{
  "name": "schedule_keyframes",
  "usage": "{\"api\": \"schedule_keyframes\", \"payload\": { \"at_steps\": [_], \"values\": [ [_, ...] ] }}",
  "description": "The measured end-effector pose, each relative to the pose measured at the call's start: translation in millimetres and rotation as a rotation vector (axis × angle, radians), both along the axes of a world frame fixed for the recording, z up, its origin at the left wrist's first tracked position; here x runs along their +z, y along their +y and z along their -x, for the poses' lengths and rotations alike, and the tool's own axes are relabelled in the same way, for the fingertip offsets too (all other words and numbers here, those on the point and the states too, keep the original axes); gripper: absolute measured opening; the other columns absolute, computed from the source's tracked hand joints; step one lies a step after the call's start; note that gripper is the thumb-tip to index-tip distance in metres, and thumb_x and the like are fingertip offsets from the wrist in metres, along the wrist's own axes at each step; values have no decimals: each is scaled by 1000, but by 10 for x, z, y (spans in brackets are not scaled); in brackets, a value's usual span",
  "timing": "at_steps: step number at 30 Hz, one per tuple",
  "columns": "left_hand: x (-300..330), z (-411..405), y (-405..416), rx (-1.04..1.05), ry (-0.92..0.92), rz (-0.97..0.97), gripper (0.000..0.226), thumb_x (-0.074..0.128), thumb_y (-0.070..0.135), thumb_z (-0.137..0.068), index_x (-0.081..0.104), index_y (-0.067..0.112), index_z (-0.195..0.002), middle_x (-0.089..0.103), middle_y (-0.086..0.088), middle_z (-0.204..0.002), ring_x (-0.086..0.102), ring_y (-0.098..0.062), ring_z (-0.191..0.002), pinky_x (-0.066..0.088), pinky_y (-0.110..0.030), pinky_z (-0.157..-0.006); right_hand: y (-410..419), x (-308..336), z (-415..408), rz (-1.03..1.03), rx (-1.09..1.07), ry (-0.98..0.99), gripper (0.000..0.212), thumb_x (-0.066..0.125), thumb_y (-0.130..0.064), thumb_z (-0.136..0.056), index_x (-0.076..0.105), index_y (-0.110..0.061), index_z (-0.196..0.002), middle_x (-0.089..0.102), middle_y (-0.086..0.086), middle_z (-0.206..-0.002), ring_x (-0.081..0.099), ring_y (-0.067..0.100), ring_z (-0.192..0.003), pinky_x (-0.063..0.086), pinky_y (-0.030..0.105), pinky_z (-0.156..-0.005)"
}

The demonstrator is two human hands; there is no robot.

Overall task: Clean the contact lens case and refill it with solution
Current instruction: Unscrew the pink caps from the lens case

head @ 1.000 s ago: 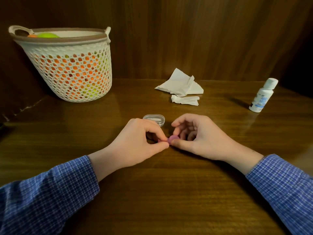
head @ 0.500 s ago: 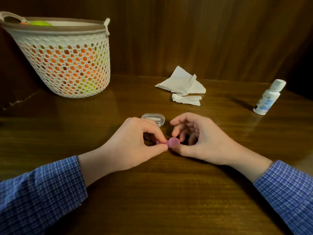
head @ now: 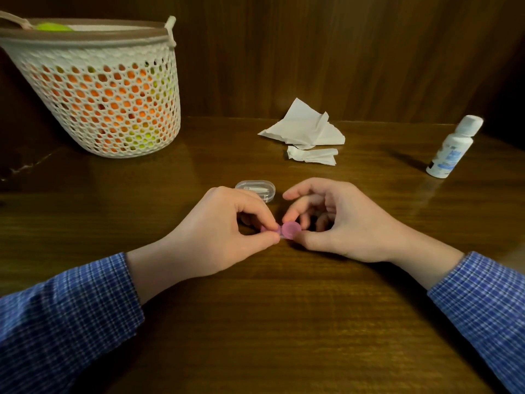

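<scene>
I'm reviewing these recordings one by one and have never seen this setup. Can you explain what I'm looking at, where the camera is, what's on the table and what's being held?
There is no machine here: a person works with two bare hands, and a camera worn on the head looks forward and down at them. Both hands meet at a small pink contact lens case. The left hand pinches its left end, and the right hand has a grip on the round right-hand cap. On the wooden table lie a clear plastic box just beyond the hands, crumpled white tissues farther back, a white solution bottle standing at the right, and a white mesh basket at the back left.
</scene>
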State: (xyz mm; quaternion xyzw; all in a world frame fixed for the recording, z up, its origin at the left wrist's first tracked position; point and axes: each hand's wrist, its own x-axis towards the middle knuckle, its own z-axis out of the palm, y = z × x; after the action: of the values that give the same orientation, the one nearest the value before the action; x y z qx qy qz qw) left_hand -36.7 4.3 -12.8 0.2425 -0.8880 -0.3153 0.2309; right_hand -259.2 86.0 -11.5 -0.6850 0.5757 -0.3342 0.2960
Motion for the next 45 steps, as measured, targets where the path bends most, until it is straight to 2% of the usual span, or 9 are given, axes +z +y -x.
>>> {"api": "schedule_keyframes", "payload": {
  "at_steps": [3, 7, 15, 20, 22, 27, 34, 41, 45],
  "values": [
    [1, -3, -2, -1, 4, 1, 12, 81, 24, -84, 82, 29, -94, 76, 17, -93, 71, -3, -96, 57, -24, -86, 10, -14, -6, 17, 6, 27, 53, 86, -25, -81, 62, -30, -128, 75, -13, -103, 70, 8, -87, 60, 26, -76],
    [2, -2, -4, -2, 5, 12, 12, 81, 25, -83, 82, 30, -95, 76, 17, -93, 70, -1, -96, 57, -23, -86, 7, -55, -27, 52, -45, 23, 51, 89, -35, -76, 64, -33, -120, 72, -13, -100, 70, 7, -83, 58, 22, -69],
    [-10, -9, -13, -15, 9, 13, 14, 81, 23, -84, 82, 28, -97, 76, 16, -95, 71, -4, -98, 57, -26, -86, 22, -34, -26, 43, 5, 54, 49, 83, -22, -83, 62, -32, -126, 74, -15, -104, 69, 9, -91, 60, 27, -76],
    [-12, -10, -22, -20, 7, 31, 14, 81, 25, -84, 82, 29, -97, 76, 16, -94, 71, -3, -97, 58, -25, -85, 25, -44, -58, 97, -78, 72, 33, 84, -43, -76, 67, -33, -103, 68, -20, -99, 67, 5, -83, 58, 21, -67],
    [-13, -10, -24, -21, 8, 39, 14, 80, 26, -84, 82, 29, -97, 76, 17, -94, 71, -2, -97, 57, -25, -86, 27, -49, -55, 99, -73, 56, 30, 85, -39, -77, 67, -31, -100, 70, -17, -95, 67, 6, -80, 58, 21, -66],
    [-21, -7, -26, -28, 19, 36, 13, 81, 24, -84, 82, 28, -97, 76, 16, -95, 71, -3, -97, 57, -24, -87, 36, -50, -43, 78, -22, 17, 30, 86, -25, -83, 66, -30, -105, 74, -11, -99, 70, 10, -84, 59, 23, -69],
    [-24, -11, -34, -33, 16, 39, 14, 81, 23, -85, 82, 29, -97, 76, 17, -94, 71, -3, -97, 58, -25, -84, 40, -57, -53, 108, -85, 53, 39, 87, -45, -74, 65, -36, -105, 67, -21, -101, 67, 5, -80, 57, 20, -65],
    [-25, -14, -32, -29, 16, 26, 14, 81, 23, -85, 81, 29, -97, 76, 17, -96, 70, -2, -98, 57, -23, -87, 46, -63, -48, 88, -17, 29, 34, 85, -23, -82, 66, -31, -108, 73, -12, -100, 69, 10, -84, 58, 23, -68],
    [-21, -13, -28, -29, 8, 29, 14, 81, 24, -85, 82, 29, -97, 76, 17, -95, 70, -2, -98, 57, -23, -87, 51, -55, -64, 95, -24, 78, 40, 84, -30, -80, 63, -36, -113, 67, -20, -107, 66, 6, -86, 56, 20, -66]
  ]
}}
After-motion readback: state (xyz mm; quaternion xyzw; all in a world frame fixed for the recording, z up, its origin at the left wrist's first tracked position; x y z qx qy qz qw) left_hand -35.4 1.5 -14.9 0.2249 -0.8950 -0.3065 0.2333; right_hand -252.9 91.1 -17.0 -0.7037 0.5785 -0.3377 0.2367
